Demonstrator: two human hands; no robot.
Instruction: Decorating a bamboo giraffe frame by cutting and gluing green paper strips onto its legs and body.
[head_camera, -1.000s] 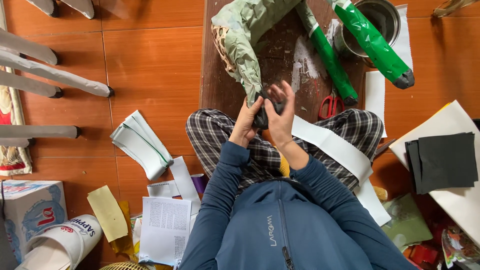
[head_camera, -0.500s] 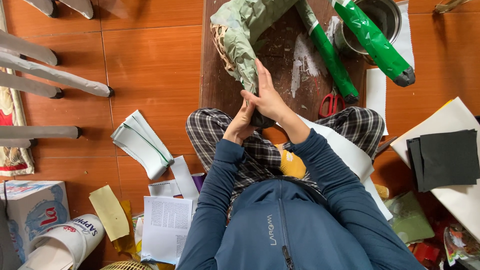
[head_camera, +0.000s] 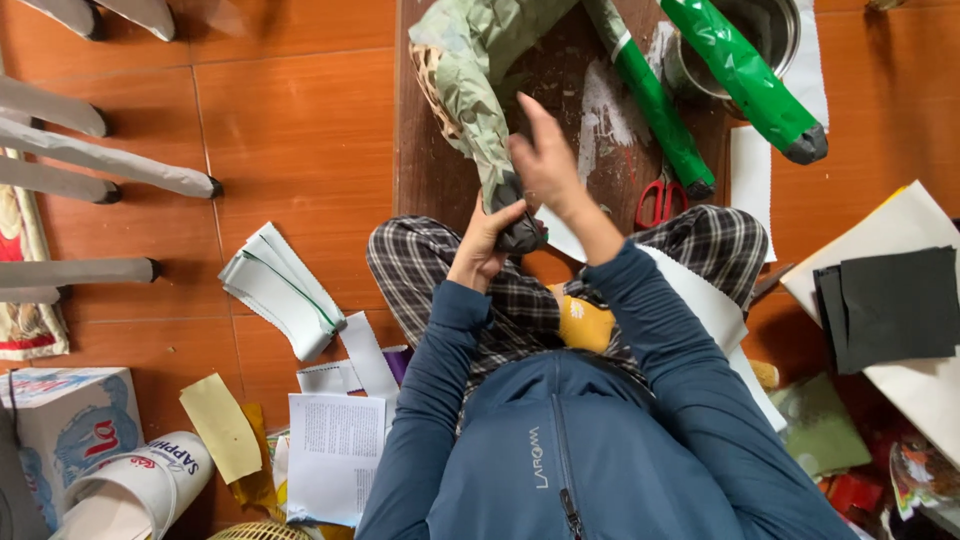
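A pale green paper-covered limb (head_camera: 465, 80) of a craft figure lies on a dark wooden board (head_camera: 435, 180) and ends in a dark grey tip (head_camera: 523, 236) above my lap. My left hand (head_camera: 483, 240) is wrapped around the limb just at that tip. My right hand (head_camera: 545, 160) is open with its fingers spread. It rests flat against the limb a little higher up and holds nothing.
Two green-wrapped tubes (head_camera: 652, 105) (head_camera: 745, 70), red scissors (head_camera: 655, 203) and a metal pot (head_camera: 775, 30) lie on the board's right. Black sheets (head_camera: 890, 305) on white card sit right. Grey paper cones (head_camera: 100, 160), folded white papers (head_camera: 282, 290) and a box (head_camera: 65, 430) lie left.
My right hand let go of the dark tip, opened and slid up along the limb. My left hand stayed clasped at the tip.
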